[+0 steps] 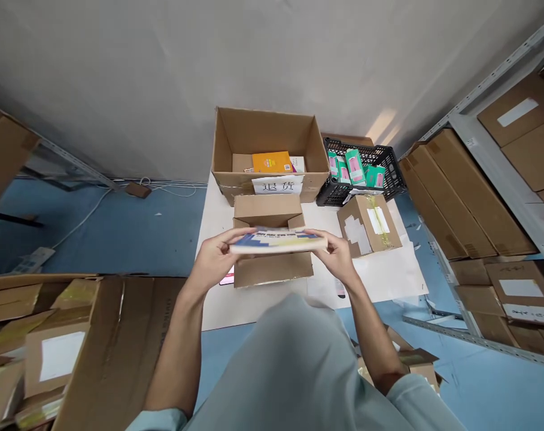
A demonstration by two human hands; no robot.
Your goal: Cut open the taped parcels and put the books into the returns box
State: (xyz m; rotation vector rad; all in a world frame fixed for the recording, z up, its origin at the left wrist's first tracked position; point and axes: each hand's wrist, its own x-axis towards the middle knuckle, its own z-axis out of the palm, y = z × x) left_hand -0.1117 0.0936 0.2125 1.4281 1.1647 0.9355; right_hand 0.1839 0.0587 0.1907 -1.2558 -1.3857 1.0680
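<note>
A book (278, 240) with a blue, white and yellow cover is held level between my two hands. Its left end is gripped by my left hand (215, 260), and its right end by my right hand (337, 256). Both sets of fingers are closed on the edges. Directly beneath the book stands a small cardboard box (272, 270) with its flaps spread; the book hides most of its inside. Behind it, a larger open carton (269, 129) with a handwritten paper label (278, 185) contains an orange box or book (272, 161) and a few other items.
On the white table (388, 278) are a taped carton (370, 224) and a black crate (392, 173) of green-and-pink packs (355, 166). A shelf (467, 143) with cartons rises at right. A big box of parcels (132, 335) stands at lower left. Cables (173, 187) run along the wall.
</note>
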